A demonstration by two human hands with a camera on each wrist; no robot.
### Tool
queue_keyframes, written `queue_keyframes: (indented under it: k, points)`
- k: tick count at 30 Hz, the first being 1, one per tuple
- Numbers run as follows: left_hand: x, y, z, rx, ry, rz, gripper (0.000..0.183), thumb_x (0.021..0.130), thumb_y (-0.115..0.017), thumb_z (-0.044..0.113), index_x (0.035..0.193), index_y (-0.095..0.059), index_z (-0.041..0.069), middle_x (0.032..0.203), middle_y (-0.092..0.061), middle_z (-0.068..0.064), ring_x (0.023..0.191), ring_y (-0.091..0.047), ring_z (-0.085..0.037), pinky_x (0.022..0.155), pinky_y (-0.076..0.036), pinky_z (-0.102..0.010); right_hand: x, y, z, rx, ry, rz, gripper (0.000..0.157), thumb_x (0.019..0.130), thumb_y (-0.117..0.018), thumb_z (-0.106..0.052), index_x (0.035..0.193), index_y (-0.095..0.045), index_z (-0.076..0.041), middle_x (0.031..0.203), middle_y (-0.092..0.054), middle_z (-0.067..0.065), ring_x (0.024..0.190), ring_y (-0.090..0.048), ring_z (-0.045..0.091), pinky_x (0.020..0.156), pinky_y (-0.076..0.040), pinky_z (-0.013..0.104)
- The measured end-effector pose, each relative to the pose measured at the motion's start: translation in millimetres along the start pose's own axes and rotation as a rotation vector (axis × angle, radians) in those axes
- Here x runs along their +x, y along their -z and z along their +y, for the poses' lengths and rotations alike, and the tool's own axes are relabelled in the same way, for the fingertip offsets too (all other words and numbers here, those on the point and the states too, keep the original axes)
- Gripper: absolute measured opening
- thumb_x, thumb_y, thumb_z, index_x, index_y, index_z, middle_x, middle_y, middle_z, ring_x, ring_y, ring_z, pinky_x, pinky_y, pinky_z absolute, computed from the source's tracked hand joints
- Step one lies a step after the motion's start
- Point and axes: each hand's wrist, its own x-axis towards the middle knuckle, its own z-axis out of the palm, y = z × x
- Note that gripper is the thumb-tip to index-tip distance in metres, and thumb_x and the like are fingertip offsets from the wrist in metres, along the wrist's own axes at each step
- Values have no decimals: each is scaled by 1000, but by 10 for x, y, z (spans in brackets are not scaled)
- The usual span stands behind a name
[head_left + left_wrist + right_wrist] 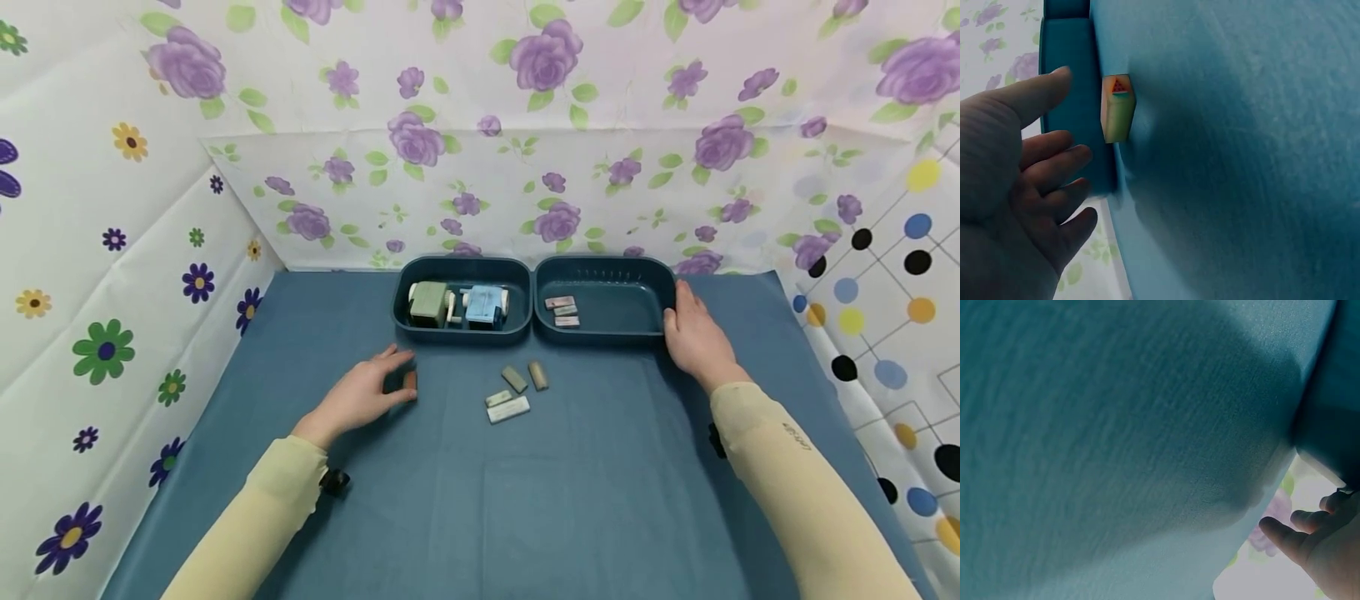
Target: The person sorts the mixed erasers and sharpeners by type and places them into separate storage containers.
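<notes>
My left hand (363,390) hovers over the cloth in front of the left tray, fingers spread and holding nothing. Beside its thumb stands a small upright eraser (1119,112) with a watermelon picture on it, near the tray's front wall in the left wrist view. My right hand (699,337) rests against the right end of the right tray (630,337), its fingers straight along the outer side and thumb at the front corner. Several pink-and-white erasers (562,311) lie in that tray's left part. On the cloth between the hands lie a white eraser (508,409) and several greenish ones (514,379).
In the left tray (465,337) sit a green crank pencil sharpener (430,303) and a blue one (486,304). Both trays stand end to end along the table's back edge, against a flowered backdrop (480,167). Patterned sheets hang at both sides.
</notes>
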Motion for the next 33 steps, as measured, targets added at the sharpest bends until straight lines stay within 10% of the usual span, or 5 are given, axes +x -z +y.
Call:
queue_keyframes:
  k: [8,15,33]
  points:
    - [33,-75,31,111,24,-74,74,96,-84,29,156,-54,0,166,-43,-21,160,-23,-43,127,-25,-62,-24,7,37,5,0,2,69,118,-20,-36,170,10,-2,176,7,26,159,-5,53,122,-16,74]
    - [52,-94,32,108,40,-71,62,97,-84,23,151,-62,4,166,-43,-18,160,-22,-44,122,-33,-65,-36,20,42,0,1,0,69,118,-18,-37,170,10,-1,176,7,26,159,-5,54,122,-16,74]
    - [31,-96,92,100,6,141,45,92,-87,25,133,-75,9,154,-57,-24,145,-50,-45,106,-52,-64,-16,9,2,-10,9,-9,69,118,-19,-36,169,12,-1,176,7,27,159,-6,54,123,-15,73]
